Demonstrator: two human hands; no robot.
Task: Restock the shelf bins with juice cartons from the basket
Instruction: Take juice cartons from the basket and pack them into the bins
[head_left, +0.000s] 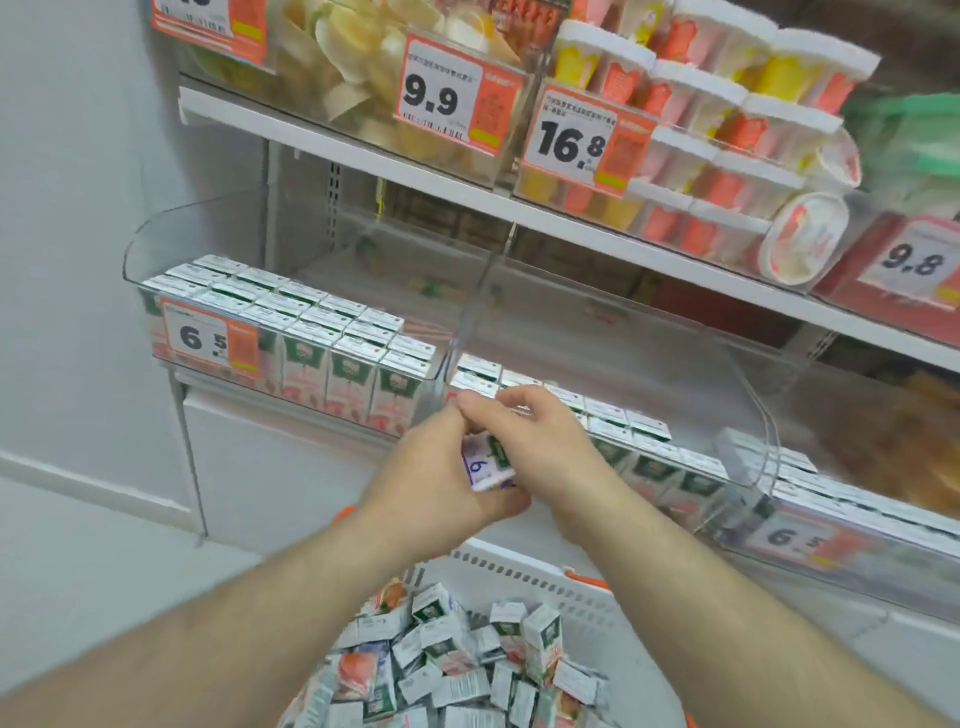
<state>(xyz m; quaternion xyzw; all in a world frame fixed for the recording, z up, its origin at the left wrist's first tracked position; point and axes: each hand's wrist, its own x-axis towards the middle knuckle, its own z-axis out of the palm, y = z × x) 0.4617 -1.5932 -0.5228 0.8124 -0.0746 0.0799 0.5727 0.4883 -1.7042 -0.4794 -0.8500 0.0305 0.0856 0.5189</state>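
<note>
A white metal shelving unit (519, 213) fills the upper part of the view, its upper shelf carrying clear bins of yellow packaged snacks (332, 57) and stacked white-lidded tubs in red and yellow (727, 119), with orange-and-white price tags reading 9.9 (457, 98) and 16.8 (582, 140). Below it, a row of clear plastic shelf bins (748, 374) juts forward. The left bin (140, 244) is packed with upright small green, white and pink juice cartons (332, 358) behind a tag reading 6.5 (208, 338). The middle bin, just right of a clear divider (467, 312), holds rows of the same cartons (597, 415) along its front, its rear not plainly visible. A third bin further right, blurred, also shows cartons and a price tag (795, 540).

At the bottom edge stands a white slotted plastic basket with orange trim (519, 571), heaped with loose juice cartons (467, 660) lying at all angles.

Both bare forearms reach up from the bottom corners and meet in front of the divider, above the basket. The left hand (431, 478) curls its fingers around one small juice carton (488, 465), tilted, with a purple handwritten mark on its white face. The right hand (530, 431) bends over the top of that same carton, fingertips pinching it beside the left hand's fingers.
</note>
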